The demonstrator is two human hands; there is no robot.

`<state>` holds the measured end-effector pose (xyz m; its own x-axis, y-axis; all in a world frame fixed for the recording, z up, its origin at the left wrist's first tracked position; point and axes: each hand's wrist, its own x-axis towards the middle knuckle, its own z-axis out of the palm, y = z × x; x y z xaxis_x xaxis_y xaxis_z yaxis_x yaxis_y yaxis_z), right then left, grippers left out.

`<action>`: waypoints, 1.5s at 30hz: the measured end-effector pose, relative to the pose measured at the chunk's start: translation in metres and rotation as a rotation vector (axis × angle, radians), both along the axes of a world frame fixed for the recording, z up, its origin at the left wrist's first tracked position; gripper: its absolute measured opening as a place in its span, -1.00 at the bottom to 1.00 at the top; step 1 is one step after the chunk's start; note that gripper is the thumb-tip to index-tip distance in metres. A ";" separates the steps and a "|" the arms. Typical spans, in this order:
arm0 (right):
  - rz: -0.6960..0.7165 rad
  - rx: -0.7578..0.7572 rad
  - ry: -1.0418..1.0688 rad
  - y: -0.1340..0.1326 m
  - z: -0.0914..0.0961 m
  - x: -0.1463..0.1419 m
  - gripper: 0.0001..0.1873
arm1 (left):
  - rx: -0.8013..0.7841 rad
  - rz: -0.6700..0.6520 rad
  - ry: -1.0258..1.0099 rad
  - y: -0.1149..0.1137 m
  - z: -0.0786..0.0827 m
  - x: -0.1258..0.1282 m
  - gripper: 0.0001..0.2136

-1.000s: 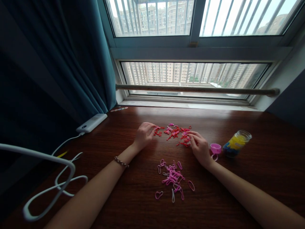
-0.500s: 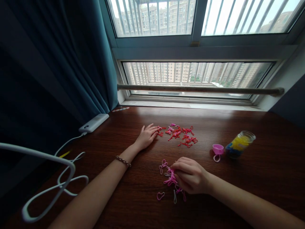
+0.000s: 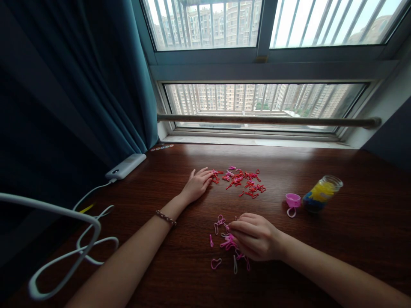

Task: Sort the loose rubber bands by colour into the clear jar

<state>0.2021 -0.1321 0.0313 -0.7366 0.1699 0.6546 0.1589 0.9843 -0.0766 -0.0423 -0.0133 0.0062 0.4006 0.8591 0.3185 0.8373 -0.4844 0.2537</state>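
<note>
My left hand [image 3: 198, 185] lies flat on the table with its fingers stretched out. Its fingertips touch the left edge of a spread of red and pink rubber bands [image 3: 237, 180]. Nearer to me, my right hand [image 3: 258, 236] is closed, thumb and fingers brought together over a small heap of pink rubber bands [image 3: 227, 243]. What sits between those fingertips is hidden. Left of the heap lie a single narrow pink band [image 3: 211, 241] and a heart-shaped pink band [image 3: 216, 263]. A pale band [image 3: 235, 265] lies at its near side.
To the right, a glass jar [image 3: 323, 193] of yellow and blue bands leans at a tilt beside a pink plastic cup-like piece with a ring [image 3: 293, 199]. A white power bank [image 3: 126, 166] and looped white cable [image 3: 64, 207] occupy the left. Window and rail [image 3: 263, 119] stand behind.
A narrow pink band now lies left of the near heap, where bare table showed before. My right hand stays over the heap, fingers slightly shifted. My left hand keeps its place.
</note>
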 end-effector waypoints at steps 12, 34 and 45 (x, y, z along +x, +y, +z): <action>-0.256 -0.196 0.234 0.019 -0.001 0.011 -0.81 | 0.144 0.000 -0.361 -0.009 0.008 0.006 -0.88; -0.813 -0.464 0.256 0.082 -0.042 0.042 -0.68 | -0.098 -0.620 -0.241 -0.064 0.035 0.063 -0.89; -0.663 -0.452 0.427 0.060 -0.021 0.029 -0.74 | -0.043 0.034 0.151 -0.006 0.008 0.004 -0.52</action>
